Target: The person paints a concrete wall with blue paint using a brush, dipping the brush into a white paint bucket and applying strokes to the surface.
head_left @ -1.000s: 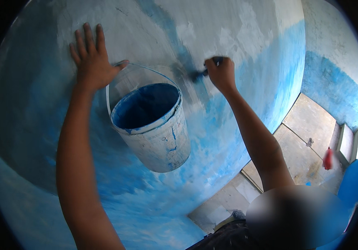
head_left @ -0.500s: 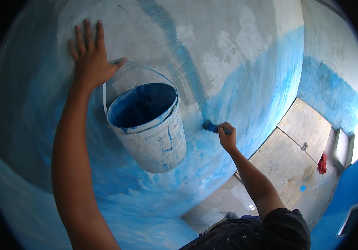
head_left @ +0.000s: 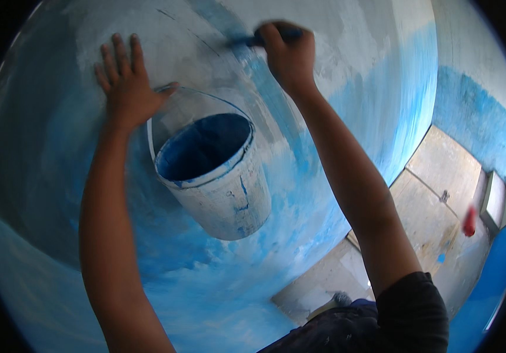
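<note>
Hanging between forearms (head_left: 109,235): white paint bucket (head_left: 223,203), mouth tilted toward viewer, blue inside, masking part of blue-and-grey wall (head_left: 353,65). At right: pale floor panels (head_left: 426,203), blurred red object (head_left: 470,222). Left hand (head_left: 129,97): open, fingers (head_left: 121,54) spread upward on wall, thumb at bucket's wire handle (head_left: 212,94). Right hand (head_left: 291,59): above bucket, closed around paintbrush (head_left: 258,40); bristles pointing left over blue stripe (head_left: 273,103), blurred, wall contact unclear. Both forearms extended upward, right one slanting left.

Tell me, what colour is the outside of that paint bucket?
The paint bucket is off-white outside, streaked with blue; the head view shows it best.
</note>
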`<move>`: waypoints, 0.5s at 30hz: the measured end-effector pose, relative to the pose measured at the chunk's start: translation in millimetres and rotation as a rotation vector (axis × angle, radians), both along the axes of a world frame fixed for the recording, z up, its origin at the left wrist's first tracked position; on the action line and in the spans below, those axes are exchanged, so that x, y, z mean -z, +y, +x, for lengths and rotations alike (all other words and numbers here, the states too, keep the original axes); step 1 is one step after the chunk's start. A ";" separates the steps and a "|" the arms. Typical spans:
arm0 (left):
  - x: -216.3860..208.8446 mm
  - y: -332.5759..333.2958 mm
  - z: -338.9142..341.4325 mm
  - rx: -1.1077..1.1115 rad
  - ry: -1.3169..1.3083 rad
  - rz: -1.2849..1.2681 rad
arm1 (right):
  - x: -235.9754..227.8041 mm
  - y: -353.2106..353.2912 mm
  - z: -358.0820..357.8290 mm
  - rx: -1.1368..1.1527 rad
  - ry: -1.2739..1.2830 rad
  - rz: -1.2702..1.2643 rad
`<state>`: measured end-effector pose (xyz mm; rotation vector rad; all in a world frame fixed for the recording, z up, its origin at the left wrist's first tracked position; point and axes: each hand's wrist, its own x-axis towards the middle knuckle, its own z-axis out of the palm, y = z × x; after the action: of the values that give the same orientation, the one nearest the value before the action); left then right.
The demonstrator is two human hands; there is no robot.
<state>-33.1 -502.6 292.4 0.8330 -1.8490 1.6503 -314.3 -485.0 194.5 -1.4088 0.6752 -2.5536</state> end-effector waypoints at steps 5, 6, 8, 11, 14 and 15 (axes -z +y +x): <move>-2.3 -4.7 17.2 0.050 -0.059 -0.037 | 44.1 -24.8 31.2 0.001 -0.001 -0.143; -0.9 -6.3 14.2 0.060 -0.059 -0.034 | 75.1 -25.2 32.4 0.019 0.013 -0.099; -1.5 -5.8 12.6 0.067 -0.058 -0.041 | 150.9 -17.4 33.5 0.013 0.016 0.007; -1.9 -8.9 10.5 0.077 -0.066 -0.057 | 262.7 1.3 29.9 -0.014 0.060 0.161; -0.2 -15.8 8.9 0.083 -0.057 -0.057 | 331.3 16.4 15.5 -0.115 0.104 0.495; -3.0 -13.1 12.1 0.080 -0.049 -0.051 | 326.7 19.1 16.1 -0.158 0.122 0.624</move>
<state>-21.0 -515.7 295.4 0.6935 -1.8405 1.6744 -298.2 -465.9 -132.3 -1.3236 1.1923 -1.8964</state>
